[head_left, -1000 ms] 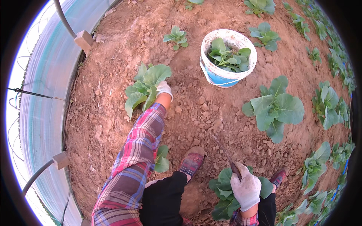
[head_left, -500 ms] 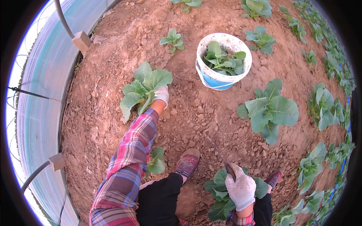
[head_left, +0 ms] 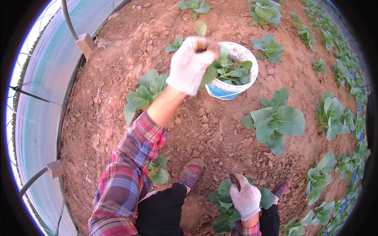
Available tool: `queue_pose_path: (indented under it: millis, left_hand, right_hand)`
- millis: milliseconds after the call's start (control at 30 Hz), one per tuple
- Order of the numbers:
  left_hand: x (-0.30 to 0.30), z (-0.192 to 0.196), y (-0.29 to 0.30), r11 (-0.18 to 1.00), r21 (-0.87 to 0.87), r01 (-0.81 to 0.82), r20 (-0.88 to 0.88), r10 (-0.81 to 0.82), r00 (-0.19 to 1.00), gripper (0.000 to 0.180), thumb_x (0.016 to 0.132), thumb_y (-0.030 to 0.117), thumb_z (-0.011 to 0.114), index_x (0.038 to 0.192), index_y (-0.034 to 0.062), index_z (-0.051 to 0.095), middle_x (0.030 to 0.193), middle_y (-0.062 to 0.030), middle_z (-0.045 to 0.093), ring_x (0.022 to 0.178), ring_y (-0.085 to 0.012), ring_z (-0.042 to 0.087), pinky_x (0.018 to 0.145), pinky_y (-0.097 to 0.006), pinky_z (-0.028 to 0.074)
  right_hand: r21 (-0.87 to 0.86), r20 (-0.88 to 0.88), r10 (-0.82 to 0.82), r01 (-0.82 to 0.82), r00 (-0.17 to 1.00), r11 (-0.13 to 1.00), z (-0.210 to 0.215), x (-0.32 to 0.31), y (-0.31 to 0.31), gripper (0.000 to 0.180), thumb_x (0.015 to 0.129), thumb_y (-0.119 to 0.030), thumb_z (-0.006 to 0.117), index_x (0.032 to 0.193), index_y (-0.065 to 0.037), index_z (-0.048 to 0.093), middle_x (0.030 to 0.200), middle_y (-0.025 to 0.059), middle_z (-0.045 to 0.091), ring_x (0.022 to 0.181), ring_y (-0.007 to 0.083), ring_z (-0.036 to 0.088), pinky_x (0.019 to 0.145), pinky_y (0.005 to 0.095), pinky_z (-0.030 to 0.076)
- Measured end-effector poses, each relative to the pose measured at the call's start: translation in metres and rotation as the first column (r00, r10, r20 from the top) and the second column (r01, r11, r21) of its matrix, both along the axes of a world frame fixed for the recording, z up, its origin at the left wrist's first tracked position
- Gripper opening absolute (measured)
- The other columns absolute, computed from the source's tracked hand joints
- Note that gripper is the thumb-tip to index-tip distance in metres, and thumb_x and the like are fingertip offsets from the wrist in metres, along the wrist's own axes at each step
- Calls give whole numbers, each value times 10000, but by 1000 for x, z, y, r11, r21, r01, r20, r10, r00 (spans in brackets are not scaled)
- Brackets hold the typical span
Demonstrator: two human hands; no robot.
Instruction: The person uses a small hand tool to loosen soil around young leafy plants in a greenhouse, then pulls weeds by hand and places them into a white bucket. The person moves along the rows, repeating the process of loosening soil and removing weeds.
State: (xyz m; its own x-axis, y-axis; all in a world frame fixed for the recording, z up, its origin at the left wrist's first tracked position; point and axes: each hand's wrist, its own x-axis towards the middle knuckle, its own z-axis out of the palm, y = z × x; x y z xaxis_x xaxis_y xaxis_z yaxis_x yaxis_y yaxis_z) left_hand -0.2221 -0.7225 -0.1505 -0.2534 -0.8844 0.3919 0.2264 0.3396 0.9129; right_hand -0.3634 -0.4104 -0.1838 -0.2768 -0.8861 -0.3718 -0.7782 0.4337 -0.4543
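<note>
Raised off the soil, my gloved left hand (head_left: 189,65) is closed around some green leaves (head_left: 200,27). One leaf sticks up past the knuckles and another hangs below, beside a white and blue bucket (head_left: 225,93). Loose leafy greens (head_left: 235,73) lie inside that bucket, partly covered by the hand. A broad-leaved plant (head_left: 143,93) grows in the soil just left of my forearm. Low at the right, my gloved right hand (head_left: 246,199) grips a thin, long-bladed tool (head_left: 232,177) with a dark handle, above another leafy plant (head_left: 224,220).
A large leafy plant (head_left: 277,120) stands right of the bucket, and rows of plants (head_left: 332,116) run along the right side. Left is a plastic sheet wall (head_left: 37,129) with hoops and blocks (head_left: 85,44). A small plant (head_left: 158,171) grows beside my shoe (head_left: 191,173).
My left hand has come up from the broad-leaved plant toward the bucket, now with leaves in its grip. The right hand still grips the tool in nearly the same place.
</note>
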Motion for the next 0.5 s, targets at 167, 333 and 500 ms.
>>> queue_pose_path:
  millis: [167, 333, 500]
  left_hand:
    - [-31, -45, -55, 939, -323, 114, 753, 182, 633, 448, 820, 304, 594, 1168, 24, 568, 1166, -208, 572, 1085, -290, 547, 905, -333, 440]
    - [12, -67, 14, 945, -327, 28, 802, 262, 536, 320, 824, 256, 592, 1119, 131, 607, 1242, -145, 526, 1145, -288, 506, 937, -361, 430]
    - [63, -97, 124, 947, 114, 300, 880, -237, 411, 276, 837, 260, 580, 1051, 90, 620, 993, -113, 632, 910, -257, 622, 823, -343, 506]
  right_hand:
    - [-25, 17, 8, -7, 1000, 1000, 1, 3, 0, 330, 801, -298, 552, 1091, -149, 599, 676, 152, 638, 638, 345, 629, 621, 441, 498]
    - [16, 16, -1, 1, 1000, 1000, -1, -1, 2, 347, 803, -312, 551, 1104, -144, 592, 702, 157, 646, 667, 344, 635, 634, 442, 498]
    - [42, -1, 70, -69, 998, 997, 0, -7, 5, 378, 807, -311, 544, 1144, -139, 563, 709, 157, 648, 682, 348, 637, 656, 448, 500]
